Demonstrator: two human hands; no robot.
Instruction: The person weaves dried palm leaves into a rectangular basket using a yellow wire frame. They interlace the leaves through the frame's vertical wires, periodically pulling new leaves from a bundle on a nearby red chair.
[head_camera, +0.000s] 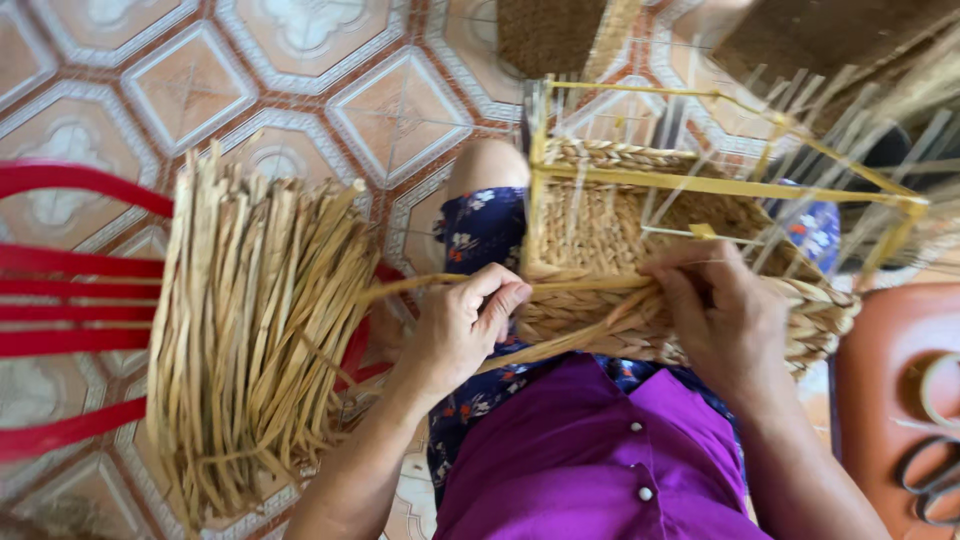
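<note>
Left hand (462, 325): fingers curled, pinching a straw strand (420, 284) drawn sideways from the weave.
Right hand (722, 318): fingers pressed down on the braided rim of the woven basket (600, 235).
Basket: rests on the person's lap, built around a yellow wire frame (740, 187).
Straw bundle (255, 320): lies on a red chair (70, 290), just left of the lap.
Floor (330, 90): patterned tiles.
Scissors (930, 480): on an orange stool at the right edge.
</note>
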